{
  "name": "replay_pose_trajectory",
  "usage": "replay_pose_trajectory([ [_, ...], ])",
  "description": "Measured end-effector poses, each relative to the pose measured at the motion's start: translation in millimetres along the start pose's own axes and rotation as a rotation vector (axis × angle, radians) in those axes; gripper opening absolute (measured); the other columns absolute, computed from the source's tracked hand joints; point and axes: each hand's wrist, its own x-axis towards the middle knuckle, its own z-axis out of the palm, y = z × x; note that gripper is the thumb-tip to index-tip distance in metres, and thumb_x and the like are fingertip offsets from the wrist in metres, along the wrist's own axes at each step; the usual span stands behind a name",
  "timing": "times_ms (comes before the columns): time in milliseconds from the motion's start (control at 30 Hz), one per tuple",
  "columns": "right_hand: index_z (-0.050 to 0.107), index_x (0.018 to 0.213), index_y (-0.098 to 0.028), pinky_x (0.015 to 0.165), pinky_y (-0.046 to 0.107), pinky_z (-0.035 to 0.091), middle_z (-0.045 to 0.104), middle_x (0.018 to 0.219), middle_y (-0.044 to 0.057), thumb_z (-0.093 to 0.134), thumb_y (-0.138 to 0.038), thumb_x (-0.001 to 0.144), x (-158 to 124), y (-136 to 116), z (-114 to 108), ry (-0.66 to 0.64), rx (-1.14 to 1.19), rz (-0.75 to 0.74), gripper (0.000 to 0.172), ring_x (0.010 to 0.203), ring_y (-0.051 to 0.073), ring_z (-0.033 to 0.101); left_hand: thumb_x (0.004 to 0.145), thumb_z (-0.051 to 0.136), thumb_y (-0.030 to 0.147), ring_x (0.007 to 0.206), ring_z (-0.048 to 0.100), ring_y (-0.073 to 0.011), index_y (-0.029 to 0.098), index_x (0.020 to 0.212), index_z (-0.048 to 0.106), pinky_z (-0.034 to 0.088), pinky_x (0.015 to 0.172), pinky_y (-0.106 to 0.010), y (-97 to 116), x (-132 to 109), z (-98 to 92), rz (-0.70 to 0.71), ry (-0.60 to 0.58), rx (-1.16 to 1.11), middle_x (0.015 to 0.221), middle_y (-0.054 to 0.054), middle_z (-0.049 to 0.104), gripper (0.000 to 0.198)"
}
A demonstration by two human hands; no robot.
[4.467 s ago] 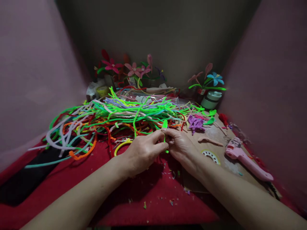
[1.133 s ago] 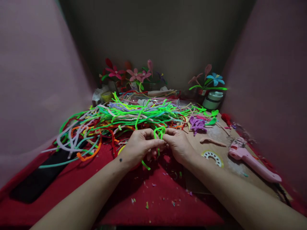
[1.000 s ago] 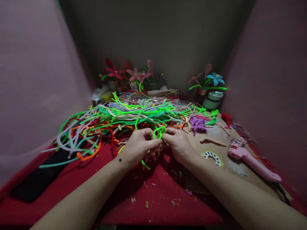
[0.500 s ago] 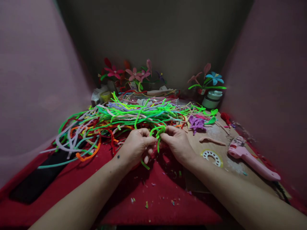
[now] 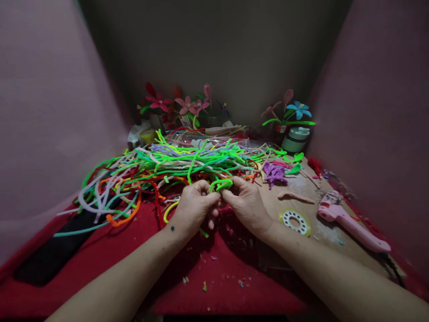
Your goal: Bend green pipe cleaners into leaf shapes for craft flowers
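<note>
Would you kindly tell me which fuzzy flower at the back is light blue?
The rightmost fuzzy flower, above the pale green jar; the other flowers look pinkish or purple.

text: none legible | red-white label (image 5: 281, 128): too small to read

The green strand (image 5: 229, 183) looks fuzzy and matt, the pink tool (image 5: 355, 228) smooth plastic.

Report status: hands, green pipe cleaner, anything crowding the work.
Left hand and right hand pinching the green pipe cleaner. Bent into loops between them. Heaped pipe cleaners close beyond, might snag.
</note>
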Motion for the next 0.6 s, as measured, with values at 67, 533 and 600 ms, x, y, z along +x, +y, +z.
replay_pose_trajectory([
  [67,0.058,0.072,-0.017,0.058,0.022,0.044,0.056,0.064,-0.003,0.049,-0.014,0.071,1,1,0,-0.045,0.042,0.039,0.009,0.057,0.01,0.051,0.065,0.06,0.017,0.027,0.044,-0.009,0.017,0.064,0.044,0.037,0.025,-0.02,-1,2,-2.3,0.011,0.015,-0.061,0.046,0.006,0.055,0.016],
  [533,0.06,0.074,-0.017,0.057,0.022,0.043,0.059,0.066,-0.003,0.063,-0.019,0.068,8,-1,-5,-0.02,0.249,0.097,0.007,0.058,0.009,0.053,0.073,0.062,0.023,0.04,0.057,-0.0118,0.011,0.079,0.056,0.047,0.042,-0.023,8,4,-12.9,0.059,-0.181,0.026,0.056,-0.001,0.062,0.014],
  [600,0.059,0.072,-0.016,0.051,0.02,0.04,0.058,0.061,-0.004,0.061,-0.017,0.069,8,-1,-5,-0.013,0.247,0.119,0.004,0.052,0.007,0.05,0.072,0.062,0.02,0.046,0.06,-0.0128,0.011,0.084,0.057,0.049,0.048,-0.025,9,5,-15.2,0.073,-0.225,0.032,0.063,-0.002,0.064,0.015],
])
